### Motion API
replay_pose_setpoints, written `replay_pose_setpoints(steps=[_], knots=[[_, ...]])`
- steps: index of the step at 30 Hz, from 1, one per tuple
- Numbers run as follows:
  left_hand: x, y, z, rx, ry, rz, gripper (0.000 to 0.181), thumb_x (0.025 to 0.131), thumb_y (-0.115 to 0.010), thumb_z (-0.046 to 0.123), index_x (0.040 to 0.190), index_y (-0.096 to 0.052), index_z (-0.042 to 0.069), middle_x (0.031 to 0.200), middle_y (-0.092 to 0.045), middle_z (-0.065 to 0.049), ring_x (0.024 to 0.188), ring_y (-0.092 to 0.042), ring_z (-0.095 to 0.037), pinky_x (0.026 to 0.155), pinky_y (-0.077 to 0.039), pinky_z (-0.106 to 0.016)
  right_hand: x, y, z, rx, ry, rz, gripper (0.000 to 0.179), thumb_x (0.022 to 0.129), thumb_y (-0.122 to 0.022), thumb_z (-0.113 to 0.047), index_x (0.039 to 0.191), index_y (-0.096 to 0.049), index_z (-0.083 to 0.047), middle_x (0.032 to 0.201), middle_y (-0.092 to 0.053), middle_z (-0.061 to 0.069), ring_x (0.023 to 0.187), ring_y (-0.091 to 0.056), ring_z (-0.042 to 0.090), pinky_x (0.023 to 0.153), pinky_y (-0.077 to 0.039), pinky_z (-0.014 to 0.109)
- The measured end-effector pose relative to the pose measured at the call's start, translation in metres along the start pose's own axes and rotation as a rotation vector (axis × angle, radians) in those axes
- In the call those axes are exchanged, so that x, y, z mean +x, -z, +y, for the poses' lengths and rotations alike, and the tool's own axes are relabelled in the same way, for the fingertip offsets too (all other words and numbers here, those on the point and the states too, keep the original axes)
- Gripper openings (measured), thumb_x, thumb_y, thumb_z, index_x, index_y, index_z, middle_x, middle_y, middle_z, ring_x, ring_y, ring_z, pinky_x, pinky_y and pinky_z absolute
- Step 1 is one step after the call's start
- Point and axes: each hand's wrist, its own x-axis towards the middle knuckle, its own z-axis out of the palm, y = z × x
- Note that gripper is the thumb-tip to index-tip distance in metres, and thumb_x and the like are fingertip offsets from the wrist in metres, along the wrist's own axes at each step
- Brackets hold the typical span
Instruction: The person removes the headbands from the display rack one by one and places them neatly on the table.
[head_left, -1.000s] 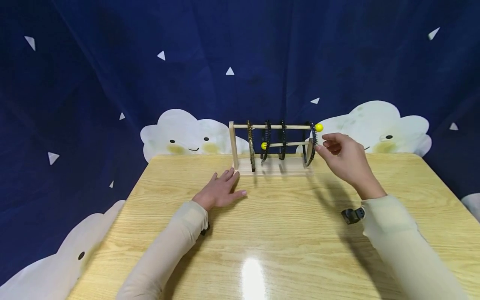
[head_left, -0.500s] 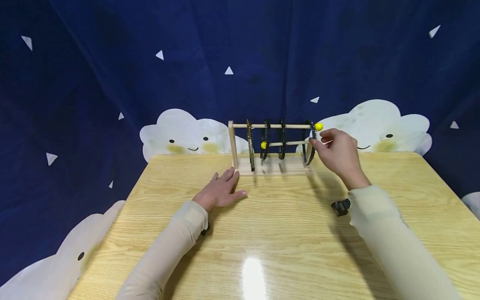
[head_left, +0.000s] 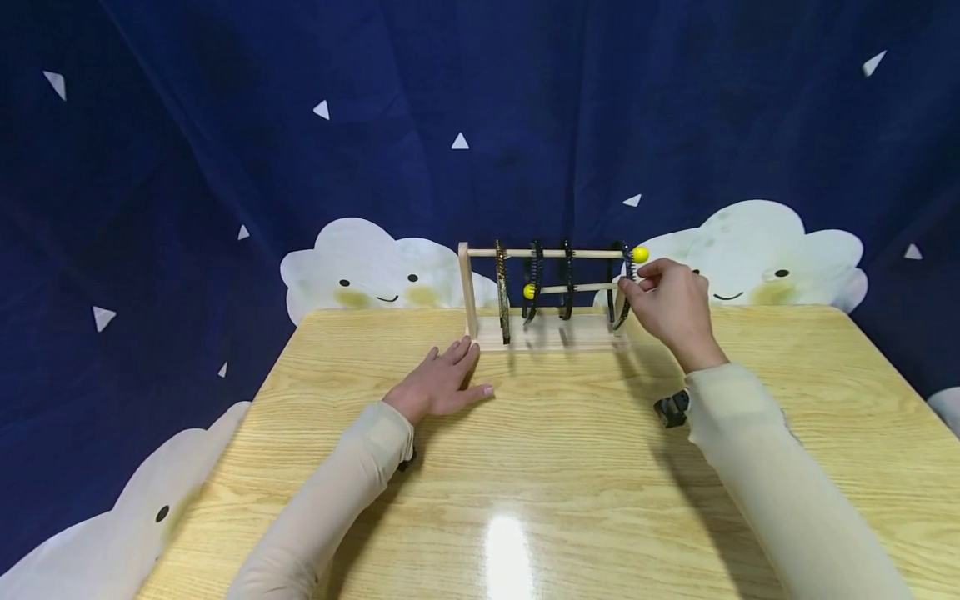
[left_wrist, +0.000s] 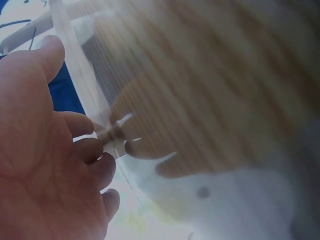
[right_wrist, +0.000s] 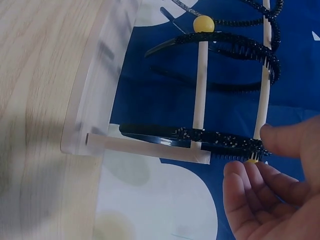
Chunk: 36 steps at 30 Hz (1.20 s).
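Observation:
A wooden headband stand with two rods tipped by yellow balls stands on the table, several headbands hanging on it. My right hand pinches the rightmost black beaded headband at the upper rod's ball end. Thumb and fingers lie on opposite sides of that headband in the right wrist view. My left hand rests flat with spread fingers, its fingertips at the left front corner of the stand's base. Further left hang two black headbands and a gold one.
The wooden table spreads in front of the stand. Behind it hangs a dark blue curtain with white triangles and smiling clouds. A yellow ball caps the lower rod's left end.
My right hand has moved left to the rightmost headband, and its thumb and fingers have closed on it. The left hand and the stand have stayed put.

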Motion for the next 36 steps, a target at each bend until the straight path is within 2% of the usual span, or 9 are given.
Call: replay_pose_setpoints(steps=[6, 22, 28, 36], knots=[[-0.0008, -0.0004, -0.0007, 0.011, -0.010, -0.006, 0.090, 0.100, -0.035, 0.069, 0.162, -0.013, 0.007, 0.167, -0.003, -0.015, 0.152, -0.009, -0.027, 0.122, -0.010, -0.051, 0.0033, -0.0008, 0.0012, -0.003, -0.020, 0.022, 0.036, 0.094, -0.069, -0.028, 0.109, -0.069, 0.005, 0.097, -0.071, 0.021, 0.099, -0.060, 0.043, 0.088, -0.046, 0.054], [-0.0050, 0.0018, -0.0003, -0.003, -0.025, -0.019, 0.088, 0.101, -0.035, 0.067, 0.161, -0.015, 0.005, 0.167, -0.005, -0.013, 0.153, -0.009, -0.025, 0.122, -0.009, -0.049, 0.0081, -0.0040, 0.0058, 0.032, -0.043, 0.026, 0.031, 0.093, -0.068, -0.028, 0.099, -0.070, 0.002, 0.091, -0.071, 0.017, 0.096, -0.059, 0.039, 0.087, -0.044, 0.051], [-0.0031, 0.0005, -0.0011, 0.026, -0.027, -0.020, 0.089, 0.101, -0.033, 0.068, 0.161, -0.014, 0.006, 0.167, -0.005, -0.013, 0.153, -0.009, -0.025, 0.123, -0.010, -0.048, 0.0085, -0.0023, 0.0045, 0.038, -0.048, 0.017, 0.030, 0.093, -0.068, -0.028, 0.100, -0.071, 0.001, 0.090, -0.071, 0.015, 0.088, -0.062, 0.035, 0.077, -0.047, 0.046], [-0.0030, 0.0003, -0.0017, 0.029, -0.037, -0.015, 0.089, 0.101, -0.034, 0.067, 0.161, -0.014, 0.005, 0.167, -0.005, -0.014, 0.153, -0.010, -0.027, 0.122, -0.010, -0.048, 0.0103, 0.0005, 0.0026, 0.061, -0.043, 0.025, 0.027, 0.092, -0.069, -0.027, 0.096, -0.072, -0.001, 0.084, -0.072, 0.010, 0.082, -0.062, 0.029, 0.072, -0.046, 0.039]])
